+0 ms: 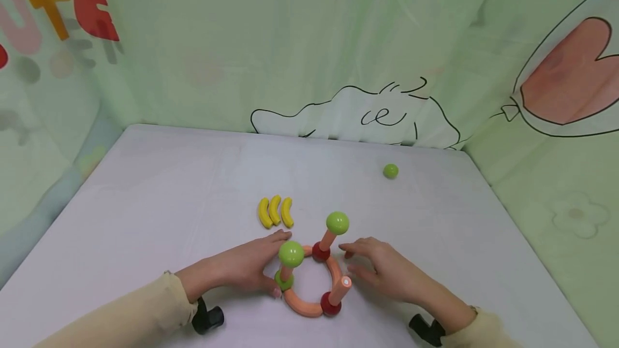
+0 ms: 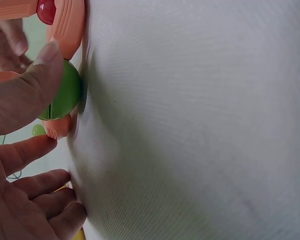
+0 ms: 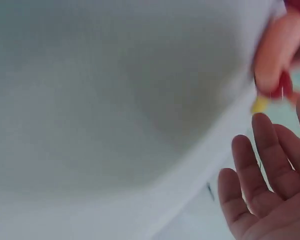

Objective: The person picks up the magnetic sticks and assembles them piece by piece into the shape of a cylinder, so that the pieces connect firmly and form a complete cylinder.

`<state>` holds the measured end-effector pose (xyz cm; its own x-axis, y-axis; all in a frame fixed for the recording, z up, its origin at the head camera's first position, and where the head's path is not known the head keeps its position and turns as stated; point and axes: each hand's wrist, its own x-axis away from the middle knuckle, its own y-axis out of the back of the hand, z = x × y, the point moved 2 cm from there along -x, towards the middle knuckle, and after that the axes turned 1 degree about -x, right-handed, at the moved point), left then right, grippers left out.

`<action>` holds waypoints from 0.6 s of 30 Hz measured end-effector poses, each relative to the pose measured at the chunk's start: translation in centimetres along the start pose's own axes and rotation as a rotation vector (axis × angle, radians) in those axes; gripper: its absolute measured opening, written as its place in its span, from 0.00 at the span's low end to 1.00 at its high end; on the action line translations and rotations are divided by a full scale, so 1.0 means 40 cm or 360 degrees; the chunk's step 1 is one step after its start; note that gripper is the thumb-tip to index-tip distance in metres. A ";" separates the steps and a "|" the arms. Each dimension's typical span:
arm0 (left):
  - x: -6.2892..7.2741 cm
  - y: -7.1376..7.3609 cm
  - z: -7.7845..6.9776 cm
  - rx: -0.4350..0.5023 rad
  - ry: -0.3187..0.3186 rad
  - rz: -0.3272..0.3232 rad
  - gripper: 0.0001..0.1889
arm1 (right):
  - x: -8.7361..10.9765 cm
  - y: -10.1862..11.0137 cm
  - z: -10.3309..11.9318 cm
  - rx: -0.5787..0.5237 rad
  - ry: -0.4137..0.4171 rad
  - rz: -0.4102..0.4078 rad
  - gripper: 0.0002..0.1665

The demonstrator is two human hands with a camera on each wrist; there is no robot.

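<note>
On the white table, orange curved pieces (image 1: 303, 305) joined by red balls (image 1: 321, 252) and a green ball (image 1: 284, 280) form a ring. Three orange pegs (image 1: 340, 290) rise from these balls; two carry green balls (image 1: 291, 254) on top, while the near right one has a bare end. My left hand (image 1: 246, 265) is at the ring's left side, its thumb (image 2: 37, 90) against the lower green ball (image 2: 70, 92) and an index fingertip at an orange piece (image 2: 60, 127). Fingers spread, my right hand (image 1: 382, 267) hovers just right of the ring, holding nothing.
Three small yellow toy bananas (image 1: 274, 210) lie side by side behind the left hand. A loose green ball (image 1: 390, 171) sits toward the table's back right. Printed cloth walls (image 1: 309, 42) stand along the table's back and sides.
</note>
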<state>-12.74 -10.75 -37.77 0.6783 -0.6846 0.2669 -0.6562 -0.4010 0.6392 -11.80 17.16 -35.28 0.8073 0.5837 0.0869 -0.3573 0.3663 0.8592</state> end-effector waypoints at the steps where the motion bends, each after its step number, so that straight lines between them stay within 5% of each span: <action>1: 0.000 0.000 0.000 0.0007 0.0002 0.0002 0.25 | -0.005 0.014 -0.007 -0.0021 -0.0022 -0.0058 0.24; 8: 0.001 0.001 0.011 -0.0011 -0.0011 -0.0012 0.24 | -0.093 0.136 -0.139 -0.0109 -0.0226 -0.0528 0.31; 13: -0.002 -0.001 0.014 0.0003 -0.0003 -0.0006 0.22 | -0.159 0.197 -0.272 -0.0073 -0.0537 -0.0511 0.39; 18: -0.003 0.000 0.011 0.0028 0.0033 -0.0005 0.32 | -0.190 0.213 -0.345 0.0029 -0.0654 -0.0449 0.41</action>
<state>-12.96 -10.92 -38.12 0.6869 -0.6707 0.2799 -0.6597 -0.4139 0.6272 -27.47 25.84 -35.59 0.9910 0.1286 0.0384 -0.0932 0.4539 0.8862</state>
